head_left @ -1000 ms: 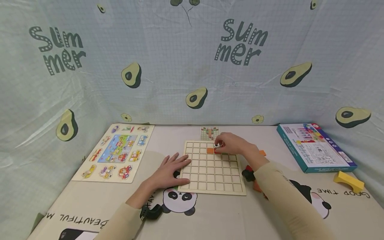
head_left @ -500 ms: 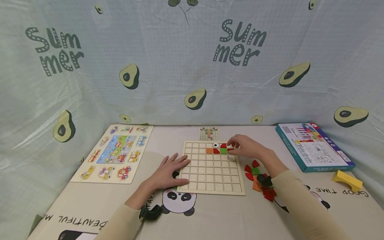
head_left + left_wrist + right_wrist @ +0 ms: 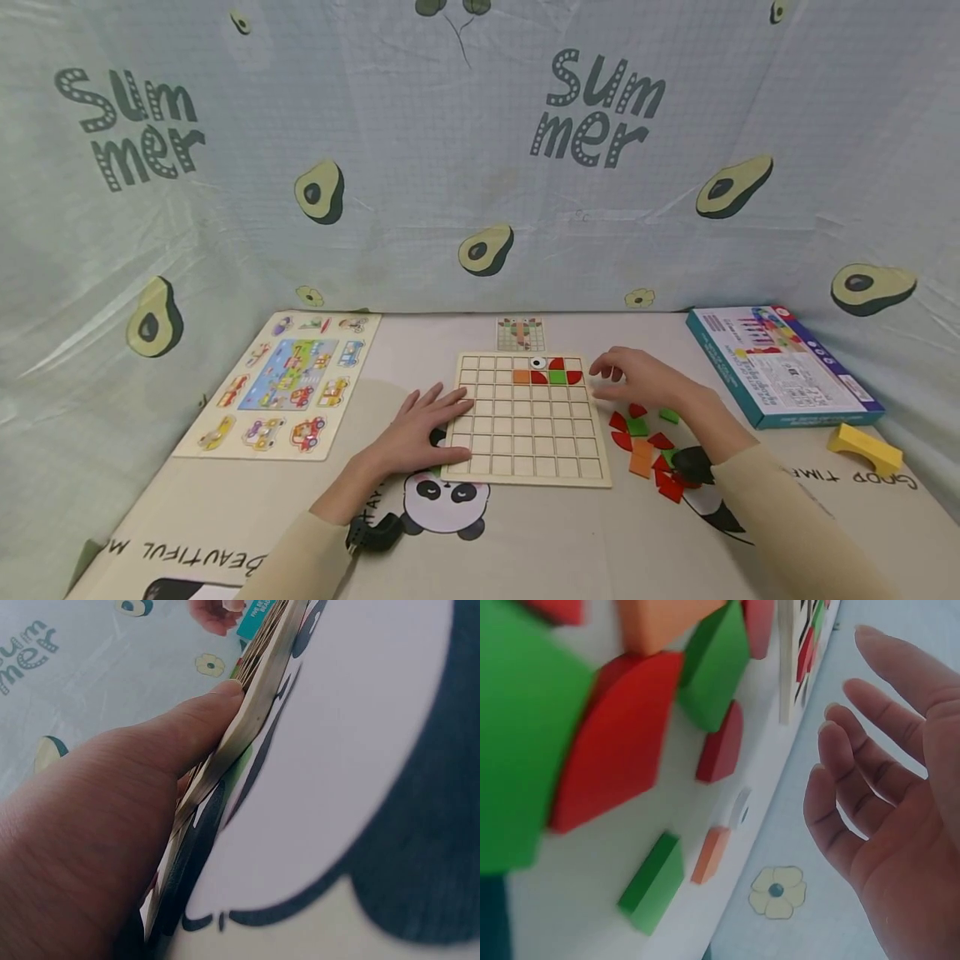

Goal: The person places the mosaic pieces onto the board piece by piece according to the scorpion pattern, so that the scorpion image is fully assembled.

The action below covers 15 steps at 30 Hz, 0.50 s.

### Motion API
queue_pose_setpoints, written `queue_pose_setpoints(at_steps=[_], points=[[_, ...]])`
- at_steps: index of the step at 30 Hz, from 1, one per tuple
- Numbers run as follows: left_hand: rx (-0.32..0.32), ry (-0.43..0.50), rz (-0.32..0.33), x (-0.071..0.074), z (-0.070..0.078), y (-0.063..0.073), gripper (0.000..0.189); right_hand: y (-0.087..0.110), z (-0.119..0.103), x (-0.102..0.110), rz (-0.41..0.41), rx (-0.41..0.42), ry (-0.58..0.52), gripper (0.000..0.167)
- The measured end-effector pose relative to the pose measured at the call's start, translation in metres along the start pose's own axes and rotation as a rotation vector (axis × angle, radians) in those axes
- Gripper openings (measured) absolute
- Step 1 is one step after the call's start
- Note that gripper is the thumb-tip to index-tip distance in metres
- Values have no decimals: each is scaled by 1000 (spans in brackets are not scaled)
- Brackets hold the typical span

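Observation:
A wooden grid board [image 3: 524,431] lies on the table. In its upper right cells sit a white eye tile [image 3: 537,363], an orange square [image 3: 521,377], a green square [image 3: 557,377] and several red quarter-circle tiles [image 3: 574,377]. My left hand [image 3: 422,431] rests with spread fingers on the board's left edge; the left wrist view shows the thumb [image 3: 202,720] on the rim. Just off the board's upper right corner, my right hand [image 3: 641,379] hovers, fingers loosely bent. The right wrist view shows nothing in that hand [image 3: 900,802].
Loose red, green and orange pieces [image 3: 641,458] lie right of the board. Behind it is a pattern card [image 3: 521,333]. A picture puzzle [image 3: 281,387] lies left; a teal-edged box [image 3: 783,367] and a yellow arch block [image 3: 866,450] stand right.
My right hand has placed the eye tile and red and green tiles in the upper right cells, let go of the last red one, and moved right off the board. The left hand stays put.

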State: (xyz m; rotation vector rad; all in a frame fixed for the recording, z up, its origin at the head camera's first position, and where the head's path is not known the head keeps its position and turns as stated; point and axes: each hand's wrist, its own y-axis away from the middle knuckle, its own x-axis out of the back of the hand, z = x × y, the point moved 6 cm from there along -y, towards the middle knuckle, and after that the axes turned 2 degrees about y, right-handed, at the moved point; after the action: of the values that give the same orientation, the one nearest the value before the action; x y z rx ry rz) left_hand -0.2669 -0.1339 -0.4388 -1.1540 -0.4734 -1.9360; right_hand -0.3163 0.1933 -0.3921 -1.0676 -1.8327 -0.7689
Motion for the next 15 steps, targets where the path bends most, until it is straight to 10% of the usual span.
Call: queue_pose_setpoints(at_steps=[15], points=[[-1,10,-5,0,0,0,77,32,14,-2,12,40,-23,32]])
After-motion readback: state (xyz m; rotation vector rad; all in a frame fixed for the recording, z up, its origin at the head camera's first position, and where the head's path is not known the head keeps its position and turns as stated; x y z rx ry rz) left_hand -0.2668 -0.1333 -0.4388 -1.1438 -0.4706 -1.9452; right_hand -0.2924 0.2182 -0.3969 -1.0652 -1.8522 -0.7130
